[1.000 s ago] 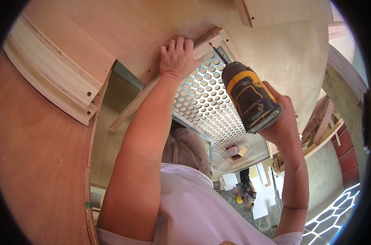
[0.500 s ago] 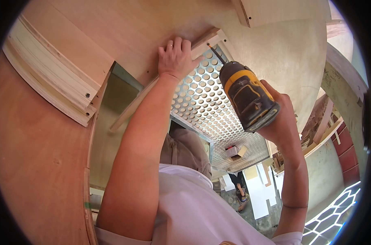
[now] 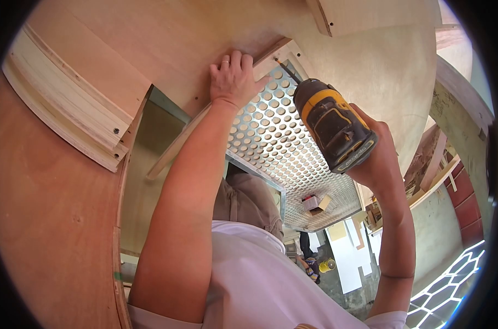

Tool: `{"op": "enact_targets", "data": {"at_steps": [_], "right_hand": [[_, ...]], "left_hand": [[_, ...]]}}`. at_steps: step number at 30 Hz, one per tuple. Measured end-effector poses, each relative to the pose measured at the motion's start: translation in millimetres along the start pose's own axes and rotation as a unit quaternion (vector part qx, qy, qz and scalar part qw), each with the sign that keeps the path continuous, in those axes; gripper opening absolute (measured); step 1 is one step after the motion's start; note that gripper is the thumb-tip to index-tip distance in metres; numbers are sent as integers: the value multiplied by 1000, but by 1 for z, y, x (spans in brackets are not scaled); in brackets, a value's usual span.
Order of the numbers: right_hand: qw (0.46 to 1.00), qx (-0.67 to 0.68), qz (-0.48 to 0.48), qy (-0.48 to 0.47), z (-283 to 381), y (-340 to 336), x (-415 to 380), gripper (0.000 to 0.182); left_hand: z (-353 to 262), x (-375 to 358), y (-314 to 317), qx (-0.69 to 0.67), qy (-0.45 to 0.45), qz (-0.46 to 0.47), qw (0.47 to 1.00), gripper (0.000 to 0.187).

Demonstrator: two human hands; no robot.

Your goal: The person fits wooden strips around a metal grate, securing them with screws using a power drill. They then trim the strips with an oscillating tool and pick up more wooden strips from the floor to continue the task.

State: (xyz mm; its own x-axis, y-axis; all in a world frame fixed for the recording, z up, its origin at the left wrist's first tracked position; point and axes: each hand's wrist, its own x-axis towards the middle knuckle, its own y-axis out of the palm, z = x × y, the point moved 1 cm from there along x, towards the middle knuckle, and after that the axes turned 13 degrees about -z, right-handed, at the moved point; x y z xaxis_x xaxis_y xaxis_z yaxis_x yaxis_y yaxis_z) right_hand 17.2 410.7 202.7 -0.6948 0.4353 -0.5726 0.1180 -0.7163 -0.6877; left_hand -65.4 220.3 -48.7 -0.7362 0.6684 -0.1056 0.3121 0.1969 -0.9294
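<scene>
My right hand (image 3: pixel 372 153) is wrapped round a black and yellow cordless drill (image 3: pixel 334 126). Its long bit (image 3: pixel 286 71) reaches up to a screw or hole in a light wooden strip (image 3: pixel 282 54), close to the strip's corner. My left hand (image 3: pixel 232 79) presses on that strip and the plywood panel (image 3: pixel 166 44), fingers apart and thumb stretched toward the bit. Beneath both hands lies a metal sheet full of round holes (image 3: pixel 276 134). Whether the bit is seated in a screw head is too small to tell.
A small open box (image 3: pixel 318 205) rests on the perforated metal. Curved layered wood (image 3: pixel 62 98) stands at left. Down below, another person's legs (image 3: pixel 308 252) show near a yellow round object (image 3: pixel 326 265) and white boards (image 3: pixel 345 268). A curved wooden frame (image 3: pixel 457 109) is at right.
The view has shifted slightly; both hands and the drill hold nearly the same pose. Below, the other person has moved left, and the yellow round object is more visible.
</scene>
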Motion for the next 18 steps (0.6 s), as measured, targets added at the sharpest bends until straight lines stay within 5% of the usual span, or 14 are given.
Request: {"op": "enact_targets", "data": {"at_steps": [18], "right_hand": [[1000,-7,-1,-6,-1,-1,2,42]], "left_hand": [[0,1,-1,7,6,-4,1000,65]]}}
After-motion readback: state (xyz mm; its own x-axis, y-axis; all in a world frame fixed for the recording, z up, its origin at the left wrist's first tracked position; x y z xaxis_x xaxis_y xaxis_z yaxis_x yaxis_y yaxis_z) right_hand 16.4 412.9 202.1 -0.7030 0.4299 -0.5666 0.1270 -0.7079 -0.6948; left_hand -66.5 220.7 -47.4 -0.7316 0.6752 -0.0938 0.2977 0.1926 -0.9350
